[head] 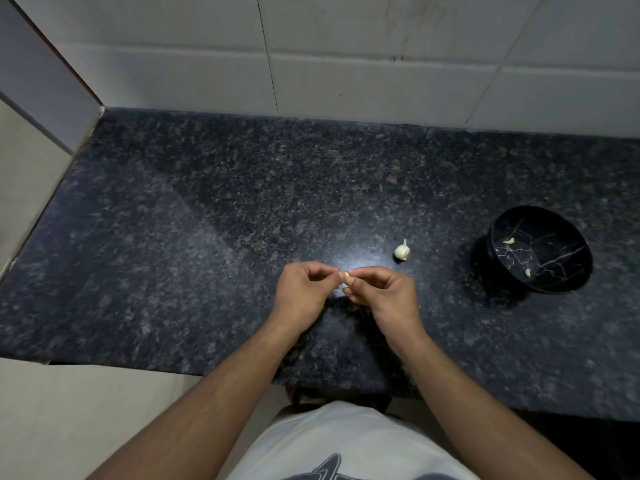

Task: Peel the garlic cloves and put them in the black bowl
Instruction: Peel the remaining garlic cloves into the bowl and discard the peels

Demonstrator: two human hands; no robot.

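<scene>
A small pale garlic clove [347, 277] is pinched between the fingertips of my left hand [304, 292] and my right hand [384, 292], just above the dark granite counter. Both hands have curled fingers that meet at the clove. A partial garlic bulb [402, 251] lies on the counter just beyond my right hand. The black bowl [568, 244] with white marble veins stands tilted at the right and holds two peeled cloves [508, 241] [527, 272].
The granite counter [207, 220] runs from a white tiled wall [346, 64] at the back to its front edge near my body. A side wall closes off the left end. Tiny bits of skin lie under my hands.
</scene>
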